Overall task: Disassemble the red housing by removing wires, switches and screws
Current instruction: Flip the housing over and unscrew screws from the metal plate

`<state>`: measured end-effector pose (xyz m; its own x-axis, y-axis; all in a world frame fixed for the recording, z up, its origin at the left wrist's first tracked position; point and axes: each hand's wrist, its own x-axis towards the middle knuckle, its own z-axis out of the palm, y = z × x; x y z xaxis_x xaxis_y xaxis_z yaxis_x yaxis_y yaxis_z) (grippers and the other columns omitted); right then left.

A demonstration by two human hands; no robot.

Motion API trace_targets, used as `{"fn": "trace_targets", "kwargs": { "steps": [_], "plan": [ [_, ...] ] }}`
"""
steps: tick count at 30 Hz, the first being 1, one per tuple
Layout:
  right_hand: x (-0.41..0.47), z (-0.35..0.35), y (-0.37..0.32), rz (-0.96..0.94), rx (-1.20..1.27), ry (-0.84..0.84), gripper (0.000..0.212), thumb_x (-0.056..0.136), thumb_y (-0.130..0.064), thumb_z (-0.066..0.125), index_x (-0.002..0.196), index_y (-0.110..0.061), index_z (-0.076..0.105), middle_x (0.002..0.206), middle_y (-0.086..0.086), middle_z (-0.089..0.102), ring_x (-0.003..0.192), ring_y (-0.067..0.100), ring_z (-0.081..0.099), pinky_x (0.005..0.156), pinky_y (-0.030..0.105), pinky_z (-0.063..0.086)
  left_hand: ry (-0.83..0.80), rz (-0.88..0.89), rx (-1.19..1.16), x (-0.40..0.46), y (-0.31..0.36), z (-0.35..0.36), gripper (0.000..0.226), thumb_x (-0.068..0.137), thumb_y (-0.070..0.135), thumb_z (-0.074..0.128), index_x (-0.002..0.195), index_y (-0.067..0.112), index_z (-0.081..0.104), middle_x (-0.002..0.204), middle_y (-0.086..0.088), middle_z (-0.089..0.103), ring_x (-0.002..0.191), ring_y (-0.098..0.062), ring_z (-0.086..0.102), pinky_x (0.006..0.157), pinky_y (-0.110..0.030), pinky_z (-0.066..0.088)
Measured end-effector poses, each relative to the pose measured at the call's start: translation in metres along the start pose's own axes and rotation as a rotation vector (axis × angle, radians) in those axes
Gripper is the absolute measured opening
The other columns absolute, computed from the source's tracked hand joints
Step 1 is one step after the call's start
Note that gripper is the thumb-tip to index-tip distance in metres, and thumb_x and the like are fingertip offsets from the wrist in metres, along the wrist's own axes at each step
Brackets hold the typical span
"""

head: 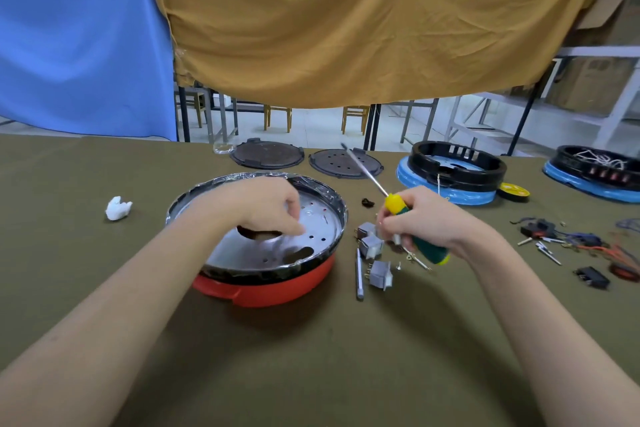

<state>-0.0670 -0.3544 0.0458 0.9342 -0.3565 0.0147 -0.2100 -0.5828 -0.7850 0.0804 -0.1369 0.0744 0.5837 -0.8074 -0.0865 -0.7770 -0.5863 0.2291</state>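
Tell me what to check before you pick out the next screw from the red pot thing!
1. Screwdriver held firmly: ok, the right hand wraps the green and yellow handle.
2. Screwdriver tip on a screw: not ok, the shaft points up and away from the red housing.
3. Left hand in place: ok, its fingertips reach down onto the metal plate.
4. Screw pinched in the left grip: cannot tell, too small and blurred.
5. Removed switches out of the way: ok, they lie on the cloth beside the housing.
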Motion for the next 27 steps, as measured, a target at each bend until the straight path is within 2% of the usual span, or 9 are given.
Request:
{"fn": "trace_targets", "kwargs": {
  "steps": [2,4,6,10,15,18,21,24,27],
  "plan": [
    [-0.002,-0.010,0.010,0.096,-0.159,-0.066,0.011,0.072,-0.008,0.064,0.078,0.001,0.066,0.082,0.033,0.067,0.050,0.024,0.052,0.051,0.024,0.048,-0.180,-0.081,0.089,-0.001,-0.007,-0.006,0.038,0.085,0.052,0.067,0.103,0.019,0.066,0.100,0.005,0.068,0.087,-0.017,0.061,0.082,-0.032,0.049],
    [-0.002,-0.015,0.016,0.164,-0.253,-0.106,0.018,0.062,-0.012,0.063,0.075,0.000,0.066,0.081,0.034,0.065,0.053,0.027,0.052,0.055,0.027,0.049,-0.293,-0.108,0.105,0.000,-0.012,-0.008,0.052,0.083,0.058,0.066,0.109,0.013,0.066,0.096,0.000,0.065,0.080,-0.021,0.055,0.075,-0.031,0.046],
    [-0.001,-0.018,0.021,0.220,-0.268,-0.130,0.019,0.061,-0.009,0.063,0.075,0.003,0.065,0.074,0.031,0.065,0.053,0.027,0.051,0.054,0.027,0.049,-0.343,-0.094,0.127,0.002,-0.016,-0.007,0.052,0.084,0.060,0.064,0.106,0.012,0.068,0.090,-0.001,0.058,0.077,-0.021,0.051,0.069,-0.030,0.041],
    [0.003,-0.019,0.026,0.301,-0.294,-0.149,0.009,0.073,0.001,0.069,0.082,0.003,0.070,0.058,0.015,0.060,0.045,0.022,0.050,0.049,0.026,0.048,-0.323,-0.066,0.120,0.006,-0.023,-0.003,0.050,0.083,0.061,0.066,0.091,0.011,0.069,0.077,0.000,0.050,0.069,-0.019,0.045,0.062,-0.027,0.036],
    [0.000,-0.022,0.024,0.310,-0.312,-0.202,0.009,0.077,-0.003,0.076,0.085,-0.004,0.074,0.053,0.010,0.059,0.043,0.018,0.050,0.050,0.024,0.048,-0.260,-0.018,0.083,0.009,-0.028,-0.002,0.047,0.076,0.069,0.066,0.076,0.022,0.070,0.060,0.011,0.058,0.056,-0.008,0.050,0.055,-0.024,0.037],
    [-0.003,-0.026,0.021,0.235,-0.227,-0.143,0.009,0.076,-0.006,0.075,0.084,-0.009,0.074,0.062,0.013,0.063,0.049,0.023,0.051,0.052,0.025,0.048,-0.230,0.004,0.025,0.011,-0.028,-0.005,0.058,0.073,0.075,0.062,0.079,0.018,0.070,0.080,-0.007,0.073,0.064,-0.020,0.061,0.060,-0.028,0.044],
    [-0.003,-0.021,0.016,0.148,-0.069,-0.022,0.012,0.084,-0.011,0.072,0.083,0.001,0.068,0.065,0.007,0.065,0.047,0.019,0.051,0.046,0.025,0.046,-0.186,-0.001,0.042,0.011,-0.022,-0.005,0.059,0.076,0.075,0.059,0.078,0.017,0.067,0.074,-0.012,0.071,0.061,-0.026,0.061,0.061,-0.030,0.047],
    [-0.001,-0.006,0.004,0.138,0.155,0.037,0.027,0.090,-0.028,0.071,0.080,-0.006,0.059,0.063,0.004,0.066,0.043,0.016,0.049,0.043,0.023,0.044,-0.119,0.017,0.061,0.006,-0.010,-0.006,0.059,0.085,0.068,0.054,0.067,0.012,0.054,0.056,-0.003,0.051,0.053,-0.020,0.045,0.055,-0.029,0.035],
    [-0.002,0.010,-0.011,0.155,0.406,0.005,0.030,0.090,-0.044,0.069,0.083,-0.016,0.059,0.082,0.013,0.072,0.048,0.016,0.051,0.044,0.024,0.044,-0.041,0.027,0.108,0.002,0.004,-0.008,0.058,0.090,0.064,0.049,0.061,0.014,0.040,0.055,0.000,0.036,0.053,-0.020,0.035,0.055,-0.031,0.026]
  ]
}}
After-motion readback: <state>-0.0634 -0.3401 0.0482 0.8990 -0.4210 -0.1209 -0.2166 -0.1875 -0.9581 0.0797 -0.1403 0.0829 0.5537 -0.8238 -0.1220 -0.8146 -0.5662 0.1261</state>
